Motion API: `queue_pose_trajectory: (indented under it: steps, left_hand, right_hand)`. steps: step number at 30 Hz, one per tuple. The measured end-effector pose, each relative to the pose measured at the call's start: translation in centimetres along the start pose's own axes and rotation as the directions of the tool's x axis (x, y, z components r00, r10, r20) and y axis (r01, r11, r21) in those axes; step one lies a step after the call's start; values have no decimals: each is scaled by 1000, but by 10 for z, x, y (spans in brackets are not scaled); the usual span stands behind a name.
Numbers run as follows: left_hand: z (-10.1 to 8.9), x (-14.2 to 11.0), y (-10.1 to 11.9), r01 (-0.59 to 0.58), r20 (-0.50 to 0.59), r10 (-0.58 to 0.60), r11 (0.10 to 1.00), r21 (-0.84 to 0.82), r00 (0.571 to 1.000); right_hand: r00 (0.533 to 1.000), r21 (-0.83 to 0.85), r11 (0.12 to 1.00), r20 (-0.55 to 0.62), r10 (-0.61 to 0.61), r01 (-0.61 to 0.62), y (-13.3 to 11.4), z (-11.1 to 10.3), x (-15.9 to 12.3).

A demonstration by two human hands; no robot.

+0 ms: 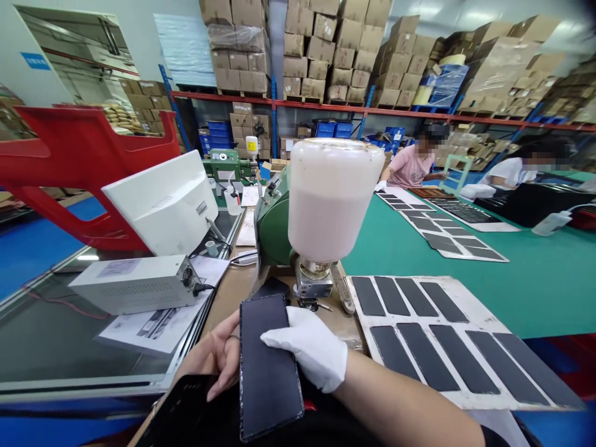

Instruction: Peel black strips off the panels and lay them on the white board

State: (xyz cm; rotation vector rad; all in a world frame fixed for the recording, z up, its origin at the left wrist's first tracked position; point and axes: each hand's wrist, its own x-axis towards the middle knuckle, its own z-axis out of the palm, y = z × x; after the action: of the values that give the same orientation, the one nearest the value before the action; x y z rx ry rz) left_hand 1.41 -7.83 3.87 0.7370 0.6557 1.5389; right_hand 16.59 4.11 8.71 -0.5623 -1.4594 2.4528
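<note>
a factory workshop (stacked cartons, green machine, workbenches).

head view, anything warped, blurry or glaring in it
Head view: wide-angle distortion tilts the stacked brown cardboard boxes at upper right, and they look soft; head view: a small bright reflection on the dark glossy tabletop at left; head view: the held black rectangular panel looks fairly crisp.

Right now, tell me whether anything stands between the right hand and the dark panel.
Nothing visible does: the white-gloved right hand touches the dark panel, thumb on its face. The left hand is at the opposite edge, not between them.
</note>
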Motion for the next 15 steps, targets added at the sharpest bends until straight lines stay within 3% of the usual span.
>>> queue_pose_trajectory:
  steps: [5, 9, 11, 12, 15]
  left_hand:
    - [3, 7, -18, -88, 136, 96, 994, -69, 986]
    - [-6, 24, -47, 53, 286, -24, 994, -97, 958]
    - [-11, 33, -63, 192, 306, -164, 979, -64, 938]
    - [-13, 37, -71, 227, 235, -209, 972, -52, 949]
    - [-16, 50, -92, 378, 129, -383, 924, 60, 915]
  right_hand:
    - [990, -255, 962, 122, -65, 95, -4, -26, -8]
    - [989, -470, 882, 140, 46, 26, -8, -86, -31]
    - [997, -616, 786, 16, 79, -52, -14, -130, -45]
    - [995, -684, 722, -78, 65, -101, -19, -155, -53]
    - [921, -791, 542, -382, -78, -283, -43, -236, -80]
